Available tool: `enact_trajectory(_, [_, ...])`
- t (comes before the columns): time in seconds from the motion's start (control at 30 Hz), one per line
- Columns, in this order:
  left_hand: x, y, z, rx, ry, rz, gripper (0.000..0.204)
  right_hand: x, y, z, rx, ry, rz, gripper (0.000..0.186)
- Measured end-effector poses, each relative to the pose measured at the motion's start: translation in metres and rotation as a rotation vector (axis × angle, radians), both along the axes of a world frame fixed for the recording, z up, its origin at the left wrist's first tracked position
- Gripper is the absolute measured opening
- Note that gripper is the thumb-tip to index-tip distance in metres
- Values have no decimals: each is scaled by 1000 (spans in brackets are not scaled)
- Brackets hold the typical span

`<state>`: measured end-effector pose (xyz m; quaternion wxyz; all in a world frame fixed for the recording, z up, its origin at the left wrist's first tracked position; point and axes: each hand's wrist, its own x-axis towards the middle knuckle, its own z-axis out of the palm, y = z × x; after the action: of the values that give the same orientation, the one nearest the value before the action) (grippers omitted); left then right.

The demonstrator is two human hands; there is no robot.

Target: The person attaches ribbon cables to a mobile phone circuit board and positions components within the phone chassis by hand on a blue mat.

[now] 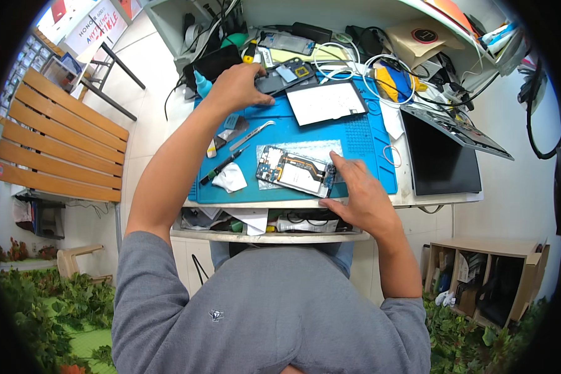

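Observation:
An opened phone (296, 171) lies on clear bubble wrap (315, 149) on the blue work mat (230, 187), its circuit boards, battery and orange ribbon cable exposed. My right hand (364, 194) holds its right end, thumb at the near edge and fingers at the far one. Farther back, my left hand (235, 88) has thumb and fingers closed around the left end of a dark phone cover (290, 76). Some of those fingertips are hidden. Left of the opened phone lie metal tweezers (252, 135), a dark screwdriver (223, 165) and a crumpled white tissue (230, 178).
A white-faced panel (327, 103) lies at the mat's far edge. Coiled white cables (389, 78) and clutter crowd the back. An opened laptop (445, 156) stands at right, a blue bottle (202, 83) at left. Under the tabletop, an open drawer (274, 237) holds papers and tools.

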<state>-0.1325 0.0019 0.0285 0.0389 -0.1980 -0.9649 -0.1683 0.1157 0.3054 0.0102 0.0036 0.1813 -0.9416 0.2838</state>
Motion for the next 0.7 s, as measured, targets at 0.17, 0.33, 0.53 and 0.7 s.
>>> enact_trajectory(0.17, [-1, -1, -4, 12, 53, -29, 77, 6, -4, -3, 34, 70, 17, 99])
enact_trajectory(0.33, [5, -13, 1, 60, 146, 6, 77, -5, -10, -3, 73, 135, 81, 96])
enact_trajectory(0.53, [49, -25, 21, 241, 205, 25, 76, -11, -19, -3, -52, 300, 29, 81])
enact_trajectory(0.7, [117, -13, 36, 434, 288, -131, 76, -21, -47, 3, -551, 111, 6, 68])
